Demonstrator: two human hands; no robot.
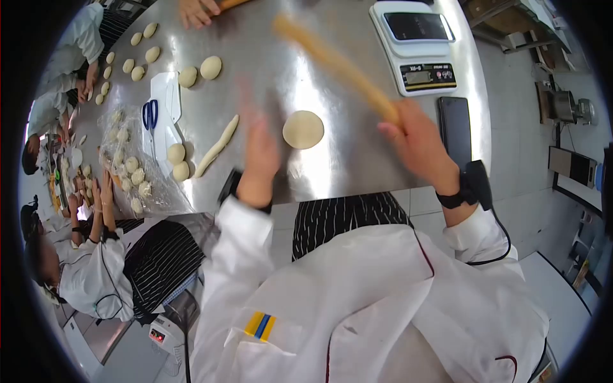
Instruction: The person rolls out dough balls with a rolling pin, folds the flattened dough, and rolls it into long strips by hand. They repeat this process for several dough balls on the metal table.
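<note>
My right hand (418, 140) is closed around one end of a wooden rolling pin (341, 70), which slants up and left, raised above the steel table. A flat round of dough (303, 129) lies on the table between my hands. Just left of that round is my left hand (260, 150), its fingers smeared by motion; nothing held shows in it. A thin dough strip (217, 147) lies to its left, beside two dough balls (176, 153).
Scissors (150, 118) rest on a white sheet (167, 96) near a plastic bag (153, 185) with dough pieces. Several dough balls (211, 67) sit farther left. A kitchen scale (424, 76) and a phone (454, 127) are at right. Another person's hand (196, 11) is across the table; co-workers stand left.
</note>
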